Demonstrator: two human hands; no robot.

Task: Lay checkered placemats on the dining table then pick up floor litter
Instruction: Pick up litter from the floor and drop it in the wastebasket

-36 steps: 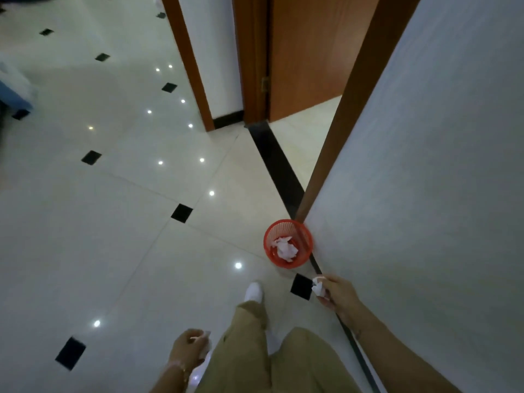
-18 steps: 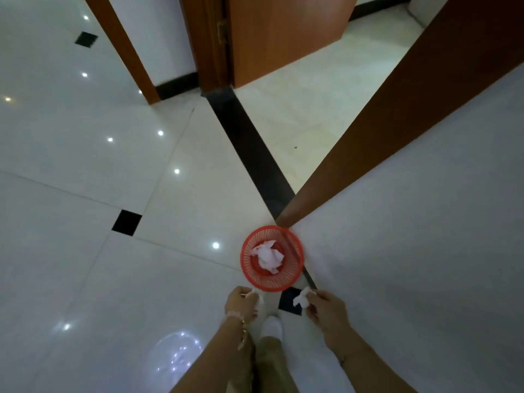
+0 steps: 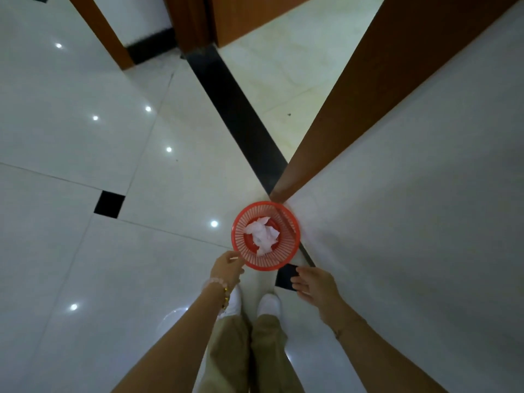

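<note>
Head view: beside the red basket [image 3: 266, 236], left hand [image 3: 228, 268] pinches a small scrap [image 3: 234, 259] to drop; right hand [image 3: 317, 285] spread, empty.

No legible text, label or number anywhere — not on the red basket [image 3: 266, 235] — nor the walls.

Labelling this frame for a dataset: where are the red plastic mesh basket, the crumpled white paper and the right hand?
Red plastic mesh basket [image 3: 292, 222]: head view, right rim.
Crumpled white paper [image 3: 263, 235]: head view, centre.
Right hand [image 3: 317, 287]: head view, palm.
</note>
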